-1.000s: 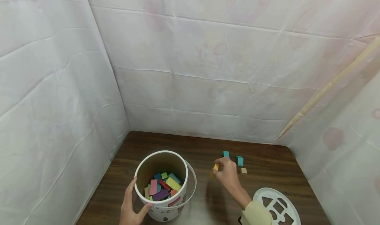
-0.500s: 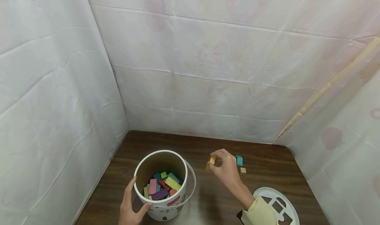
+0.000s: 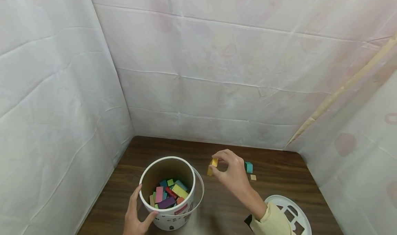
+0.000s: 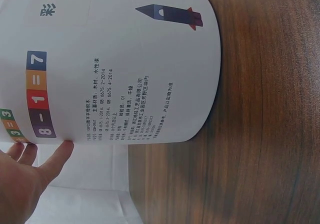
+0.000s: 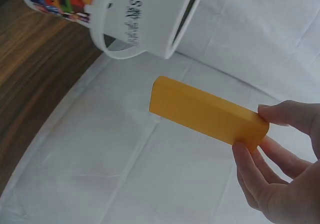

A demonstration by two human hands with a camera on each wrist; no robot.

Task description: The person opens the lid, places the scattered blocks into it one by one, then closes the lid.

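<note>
In the head view my right hand (image 3: pixel 232 171) pinches one end of a long yellow-orange wooden block (image 3: pixel 213 166), raised above the table to the right of the bucket. The right wrist view has the block (image 5: pixel 207 111) level with the bucket's top and apart from it, thumb on one side and fingers on the other. A white printed bucket (image 3: pixel 173 221) stands upright, with several coloured blocks (image 3: pixel 166 202) inside. My left hand (image 3: pixel 136 214) rests on its near left side, thumb and fingers spread; the left wrist view shows fingertips (image 4: pixel 65 146) touching the wall.
A teal block (image 3: pixel 249 167) and a small natural-wood block (image 3: pixel 253 177) lie on the dark wooden table (image 3: pixel 192 152) beyond my right arm. A white lid (image 3: pixel 305 224) with shaped holes lies at the right. The bucket's handle (image 3: pixel 203 190) hangs to the right. White sheets surround the table.
My right hand has lifted the yellow-orange block and carried it left toward the bucket. One of the teal blocks is now hidden behind that hand. My left hand stays at the bucket.
</note>
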